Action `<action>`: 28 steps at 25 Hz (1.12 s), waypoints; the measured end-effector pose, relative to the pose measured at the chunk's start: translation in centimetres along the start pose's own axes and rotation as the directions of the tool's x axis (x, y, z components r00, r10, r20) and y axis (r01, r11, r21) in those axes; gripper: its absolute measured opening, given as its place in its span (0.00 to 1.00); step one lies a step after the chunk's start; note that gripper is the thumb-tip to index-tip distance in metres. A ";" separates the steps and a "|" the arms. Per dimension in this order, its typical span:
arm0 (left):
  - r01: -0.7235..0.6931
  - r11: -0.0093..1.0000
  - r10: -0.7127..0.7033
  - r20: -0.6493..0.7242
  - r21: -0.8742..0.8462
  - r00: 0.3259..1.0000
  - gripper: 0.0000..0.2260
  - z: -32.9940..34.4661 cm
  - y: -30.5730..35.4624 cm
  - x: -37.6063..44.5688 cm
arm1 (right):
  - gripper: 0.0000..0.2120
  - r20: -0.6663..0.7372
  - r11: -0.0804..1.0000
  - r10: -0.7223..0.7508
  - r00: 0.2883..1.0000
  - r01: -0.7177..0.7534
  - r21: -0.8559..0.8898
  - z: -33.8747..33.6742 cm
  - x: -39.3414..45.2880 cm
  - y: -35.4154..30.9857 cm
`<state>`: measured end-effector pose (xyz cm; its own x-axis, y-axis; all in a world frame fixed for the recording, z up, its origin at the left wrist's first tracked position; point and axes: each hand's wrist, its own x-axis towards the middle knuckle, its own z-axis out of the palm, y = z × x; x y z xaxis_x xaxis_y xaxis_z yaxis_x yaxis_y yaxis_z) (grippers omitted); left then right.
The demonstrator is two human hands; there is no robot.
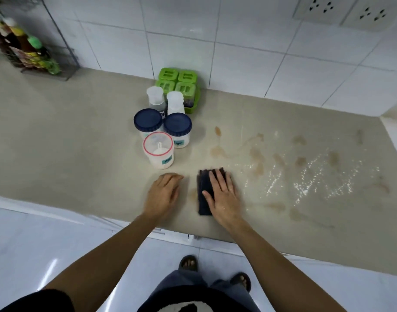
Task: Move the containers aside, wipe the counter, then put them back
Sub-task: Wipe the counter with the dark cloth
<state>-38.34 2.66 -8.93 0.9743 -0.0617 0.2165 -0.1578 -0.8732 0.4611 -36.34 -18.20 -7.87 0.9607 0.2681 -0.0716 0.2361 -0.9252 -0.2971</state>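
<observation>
My right hand (222, 194) presses flat on a dark cloth (204, 194) lying on the beige counter (80, 143). My left hand (162, 192) rests palm down on the counter just left of the cloth, holding nothing. Behind my hands stands a cluster of containers: a red-rimmed white jar (158, 150), two white jars with blue lids (148, 121) (177, 128), two small white-capped bottles (155, 97) (175, 102) and a green set of spice boxes (178, 86) against the wall. Right of the cloth the counter is wet, with brownish stains (258, 154).
A wire rack with sauce bottles (28, 50) stands at the far left against the tiled wall. Wall sockets (346, 10) sit at the upper right. The counter's front edge (170, 233) runs just under my forearms; my feet show on the white floor below.
</observation>
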 end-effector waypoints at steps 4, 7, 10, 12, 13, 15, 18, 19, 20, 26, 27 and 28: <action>0.134 0.965 -0.141 0.013 0.224 0.990 0.25 -0.1 -3.6 -3.6 | 0.27 0.044 0.979 -0.058 0.997 0.065 -0.191 2.6 -1.3 0.4; 0.176 0.946 -0.212 0.107 0.274 0.971 0.29 0.0 -3.8 -3.6 | 0.28 0.031 0.970 -0.040 0.999 0.046 -0.241 1.2 -2.0 4.2; 0.180 0.934 -0.226 0.122 0.308 0.967 0.30 0.0 -3.6 -3.4 | 0.30 0.013 0.966 0.078 0.997 -0.072 -0.247 -0.4 0.9 6.9; 0.181 0.931 -0.230 0.124 0.316 0.965 0.30 -0.1 -3.5 -3.5 | 0.32 -0.011 0.965 0.105 0.994 -0.105 -0.241 0.0 4.4 5.0; 0.177 0.929 -0.229 0.129 0.325 0.965 0.30 0.0 -3.6 -3.6 | 0.33 -0.013 0.970 0.091 0.996 -0.091 -0.224 0.7 5.9 2.9; 0.174 0.926 -0.224 0.119 0.334 0.967 0.29 0.0 -3.5 -3.5 | 0.32 0.027 0.974 -0.012 1.000 0.017 -0.226 2.3 7.2 -2.2; 0.171 0.931 -0.221 0.126 0.323 0.967 0.29 -0.3 -3.5 -3.5 | 0.28 0.070 0.944 -0.212 0.975 0.223 -0.244 3.8 3.4 -6.8; 0.169 0.932 -0.218 0.125 0.320 0.968 0.29 -0.3 -3.4 -3.5 | 0.28 0.086 0.936 -0.243 0.966 0.257 -0.242 3.8 1.6 -6.2; 0.170 0.933 -0.217 0.122 0.317 0.968 0.29 -0.3 -3.4 -3.4 | 0.28 0.093 0.928 -0.266 0.960 0.281 -0.245 3.5 0.1 -4.8; 0.181 0.936 -0.224 0.112 0.302 0.968 0.29 -0.3 -3.4 -3.4 | 0.30 0.025 0.954 -0.021 0.999 0.028 -0.299 0.6 1.4 4.6; 0.181 0.938 -0.223 0.116 0.296 0.968 0.29 -0.3 -3.4 -3.3 | 0.31 -0.003 0.963 0.030 1.000 -0.030 -0.267 0.8 2.9 3.7; 0.180 0.937 -0.223 0.117 0.299 0.968 0.29 -0.3 -3.4 -3.4 | 0.32 -0.026 0.971 0.056 0.998 -0.061 -0.231 1.2 4.1 1.9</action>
<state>-41.18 6.03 -10.98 0.9969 0.0789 0.0060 0.0758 -0.9739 0.2140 -32.09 -18.54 -9.92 0.9759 0.2086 -0.0638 0.2045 -0.9767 -0.0643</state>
